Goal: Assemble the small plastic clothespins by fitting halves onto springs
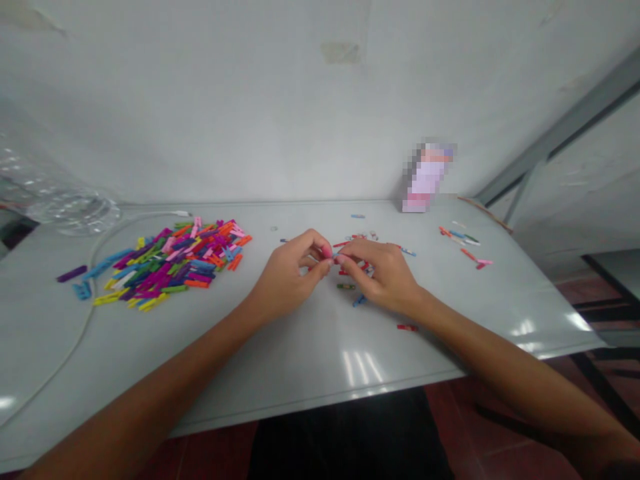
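My left hand (299,270) and my right hand (377,270) meet over the middle of the table, each with thumb and fingers pinched. Between their fingertips is something tiny, mostly hidden and too small to name. Under and around my right hand lie small clothespins and loose pieces, mostly red and blue, with a green clothespin (345,287) and a blue clothespin (359,301) just below the fingers. A few tiny metal-looking bits (374,235) show behind the hand. Nearer the front edge rests a red clothespin (407,328).
A large heap of multicoloured clothespins (173,263) covers the left of the table (280,363). Around it curves a white cable (83,333); a clear plastic bottle (65,200) lies behind. Loose coloured pieces (465,237) are scattered at right. A blurred pinkish box (427,177) leans on the wall.
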Motion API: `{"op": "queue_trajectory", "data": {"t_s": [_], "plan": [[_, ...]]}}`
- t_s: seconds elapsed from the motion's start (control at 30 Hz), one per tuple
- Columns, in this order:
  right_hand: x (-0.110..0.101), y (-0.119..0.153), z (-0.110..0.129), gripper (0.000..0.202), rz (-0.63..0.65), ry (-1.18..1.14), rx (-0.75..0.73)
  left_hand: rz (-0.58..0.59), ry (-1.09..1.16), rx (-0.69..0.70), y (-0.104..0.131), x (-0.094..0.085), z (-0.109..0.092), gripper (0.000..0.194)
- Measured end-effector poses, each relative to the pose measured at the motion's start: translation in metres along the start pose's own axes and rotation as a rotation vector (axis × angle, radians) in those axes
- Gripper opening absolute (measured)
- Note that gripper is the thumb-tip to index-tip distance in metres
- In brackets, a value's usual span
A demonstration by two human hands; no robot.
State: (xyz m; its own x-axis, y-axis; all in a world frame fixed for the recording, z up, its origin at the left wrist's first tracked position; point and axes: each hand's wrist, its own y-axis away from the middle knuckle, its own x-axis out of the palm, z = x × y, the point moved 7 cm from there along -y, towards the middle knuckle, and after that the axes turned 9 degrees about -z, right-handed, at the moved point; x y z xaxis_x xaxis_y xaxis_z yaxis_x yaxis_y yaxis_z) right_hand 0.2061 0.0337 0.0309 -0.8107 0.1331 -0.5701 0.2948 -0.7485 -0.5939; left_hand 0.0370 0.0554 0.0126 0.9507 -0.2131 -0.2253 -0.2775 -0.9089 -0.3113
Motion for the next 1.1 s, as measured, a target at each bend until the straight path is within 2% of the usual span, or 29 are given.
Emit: {"op": "queue_trajectory", "data": {"t_s": [0.23,0.47,0.67,0.87,1.1], "plan": [[-0.003,-0.007,-0.006,0.028,0.017,-0.114,0.082,0.015,0.198,-0.183,-0.003,-0.005,0.007,0.021],[-0.001,-0.006,-0.011,0.032,0.064,-0.259,0.186,0.010,0.315,-0.275,-0.003,-0.008,0.016,0.027],[0.000,-0.007,-0.010,0.038,0.092,-0.270,0.182,0.000,0.365,-0.311,-0.003,-0.005,0.021,0.029],[0.005,-0.006,-0.009,0.047,0.239,-0.180,0.119,-0.006,0.377,-0.302,-0.002,-0.001,0.023,0.028],[0.010,-0.002,-0.011,0.053,0.298,-0.279,0.209,-0.022,0.290,-0.323,0.000,-0.002,0.025,0.030]]}}
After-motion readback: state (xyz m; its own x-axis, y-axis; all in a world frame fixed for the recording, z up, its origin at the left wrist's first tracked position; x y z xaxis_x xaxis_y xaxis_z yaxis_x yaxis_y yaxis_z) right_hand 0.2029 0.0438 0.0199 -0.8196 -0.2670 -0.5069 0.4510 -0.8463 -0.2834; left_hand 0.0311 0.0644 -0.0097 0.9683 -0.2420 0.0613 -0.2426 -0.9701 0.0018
